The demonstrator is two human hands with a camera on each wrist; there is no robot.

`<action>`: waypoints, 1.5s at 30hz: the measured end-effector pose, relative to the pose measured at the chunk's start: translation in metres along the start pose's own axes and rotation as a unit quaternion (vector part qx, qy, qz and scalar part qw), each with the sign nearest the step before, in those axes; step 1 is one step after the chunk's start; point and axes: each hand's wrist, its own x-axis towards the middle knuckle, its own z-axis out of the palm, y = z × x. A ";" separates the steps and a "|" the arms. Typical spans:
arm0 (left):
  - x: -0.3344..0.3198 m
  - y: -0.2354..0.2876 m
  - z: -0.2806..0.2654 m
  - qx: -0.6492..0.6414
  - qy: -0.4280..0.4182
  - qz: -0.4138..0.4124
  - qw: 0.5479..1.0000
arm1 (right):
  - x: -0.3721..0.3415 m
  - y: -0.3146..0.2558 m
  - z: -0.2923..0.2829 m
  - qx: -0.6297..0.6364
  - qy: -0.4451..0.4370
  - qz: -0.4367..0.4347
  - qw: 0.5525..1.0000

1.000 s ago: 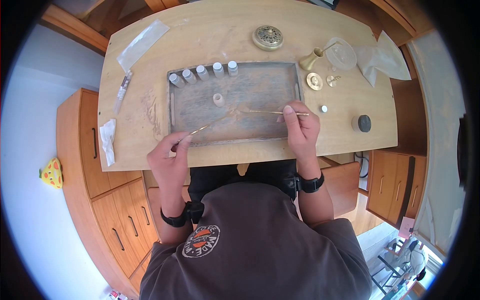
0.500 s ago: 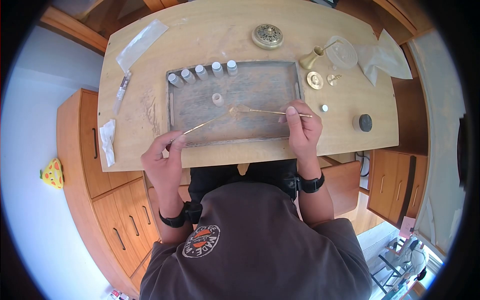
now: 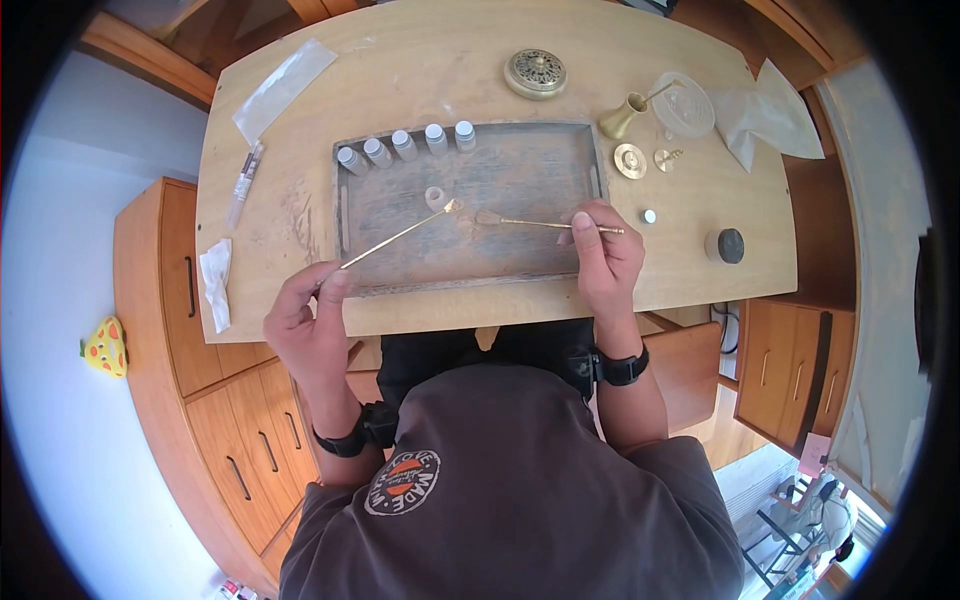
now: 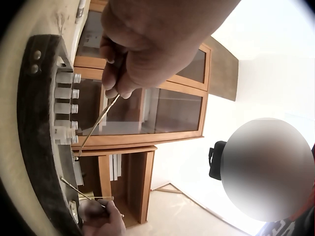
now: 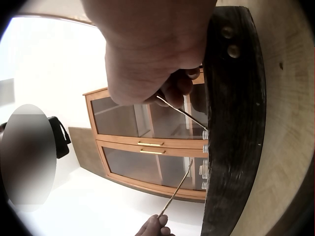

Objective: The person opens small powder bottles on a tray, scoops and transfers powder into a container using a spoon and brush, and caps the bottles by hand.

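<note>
In the head view my left hand (image 3: 306, 315) pinches a thin brass spoon (image 3: 392, 240) by its far end. Tan powder shows at the spoon's tip, which overlaps the rim of an uncapped small bottle (image 3: 435, 197) standing in the dark wooden tray (image 3: 470, 283). My right hand (image 3: 606, 255) pinches a slim brass spatula (image 3: 540, 224). Its flat, leaf-shaped blade points left, low over the powder-dusted tray floor and a short way right of the spoon tip. The left wrist view shows the spoon (image 4: 101, 118) slanting down from my fingertips, above the tray.
Several white-capped bottles (image 3: 404, 145) line the tray's back left. To the right are a brass vase (image 3: 620, 122), a brass disc (image 3: 629, 163), a loose white cap (image 3: 649, 216) and a dark-lidded jar (image 3: 725, 246). A brass burner (image 3: 536, 75) sits behind; a pen (image 3: 244, 183) lies left.
My left hand has moved left and toward my body. The spoon tip has left the powder by the spatula blade and come up beside the uncapped bottle. My right hand has barely moved.
</note>
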 end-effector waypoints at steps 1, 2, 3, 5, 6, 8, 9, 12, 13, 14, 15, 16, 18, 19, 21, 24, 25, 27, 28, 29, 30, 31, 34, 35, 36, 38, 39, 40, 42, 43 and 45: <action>0.001 0.001 0.000 -0.013 0.017 0.000 1.000 | 0.000 0.000 0.000 0.002 0.002 0.003 1.000; 0.002 0.002 0.000 -0.027 0.033 0.000 0.999 | 0.000 -0.001 0.001 0.002 0.001 0.002 1.000; 0.003 0.002 -0.001 -0.027 0.033 0.000 0.999 | 0.000 0.000 0.001 0.003 0.003 0.005 1.000; 0.006 0.001 -0.005 -0.012 0.056 -0.002 0.998 | -0.001 0.000 0.001 0.003 0.004 0.007 1.000; 0.008 0.001 -0.005 -0.012 0.057 -0.001 0.998 | -0.001 0.000 0.001 0.003 0.006 0.007 1.000; 0.010 0.002 -0.006 -0.022 0.067 -0.003 0.997 | 0.000 0.001 0.001 0.004 0.005 0.005 1.000; 0.010 0.003 -0.006 -0.022 0.072 -0.003 0.997 | -0.001 0.001 0.000 -0.001 0.005 0.008 1.000; 0.011 0.003 -0.006 -0.012 0.078 -0.009 0.997 | -0.001 0.002 0.000 -0.008 0.003 0.005 1.000; 0.011 0.000 -0.007 0.002 0.059 -0.001 0.998 | -0.001 0.001 0.000 -0.010 0.007 0.000 1.000; 0.011 -0.002 -0.008 0.016 0.042 0.006 0.999 | 0.000 -0.001 0.001 -0.009 -0.004 -0.004 1.000; 0.011 -0.002 -0.008 0.014 0.054 0.002 0.998 | -0.001 -0.003 0.002 -0.010 0.008 0.014 1.000; 0.012 -0.002 -0.008 0.019 0.042 0.001 0.999 | -0.001 -0.005 0.002 -0.012 0.020 0.032 0.999; 0.012 -0.004 -0.007 0.016 0.050 -0.005 0.999 | 0.000 -0.003 0.002 -0.010 0.007 0.023 1.000; 0.014 -0.005 -0.007 0.016 0.042 -0.001 0.999 | -0.002 -0.002 0.002 -0.006 0.017 0.026 1.000; 0.015 -0.008 -0.007 0.013 0.037 0.003 0.999 | -0.003 -0.002 0.002 -0.005 0.009 0.025 1.000; 0.017 -0.012 -0.008 0.004 0.030 0.000 1.000 | -0.002 -0.002 0.001 -0.003 0.005 0.024 1.000; 0.018 -0.014 -0.008 -0.006 0.029 -0.005 1.000 | -0.002 -0.002 0.001 0.000 0.004 0.022 1.000; 0.019 -0.016 -0.007 -0.017 0.026 -0.008 0.999 | -0.002 -0.001 0.001 0.000 0.003 0.023 1.000; 0.019 -0.016 -0.007 -0.032 0.026 -0.013 0.999 | -0.002 -0.001 0.001 0.000 0.002 0.026 1.000; 0.020 -0.017 -0.007 -0.046 0.026 -0.017 0.998 | -0.002 -0.001 0.001 0.000 0.003 0.025 1.000; 0.020 -0.017 -0.006 -0.047 0.025 -0.016 0.998 | -0.002 0.000 0.001 -0.001 0.002 0.023 1.000; 0.020 -0.016 -0.004 -0.060 0.036 -0.022 0.997 | -0.002 0.000 0.001 -0.001 0.002 0.020 1.000; 0.021 -0.020 -0.002 -0.072 0.043 -0.023 0.996 | -0.002 -0.001 0.002 0.000 0.006 0.019 1.000; 0.021 -0.021 -0.002 -0.070 0.039 -0.018 0.997 | -0.002 -0.001 0.002 0.000 0.006 0.018 1.000; 0.021 -0.021 -0.001 -0.071 0.040 -0.018 0.997 | -0.002 -0.001 0.002 0.000 0.006 0.022 1.000; 0.021 -0.020 0.000 -0.063 0.032 -0.025 0.997 | -0.002 -0.001 0.002 -0.001 0.007 0.026 1.000; 0.021 -0.019 0.001 -0.063 0.032 -0.025 0.997 | -0.003 -0.001 0.001 -0.001 0.006 0.024 1.000; 0.021 -0.019 0.002 -0.059 0.029 -0.021 0.998 | -0.002 0.000 0.001 -0.001 0.005 0.022 1.000; 0.021 -0.018 0.002 -0.054 0.025 -0.017 0.998 | -0.002 0.000 0.001 0.001 0.005 0.021 1.000; 0.021 -0.017 0.002 -0.048 0.026 -0.016 0.998 | -0.002 0.000 0.001 0.002 0.005 0.021 1.000; 0.021 -0.015 0.003 -0.042 0.026 -0.014 0.999 | -0.002 -0.001 0.001 -0.002 0.007 0.024 1.000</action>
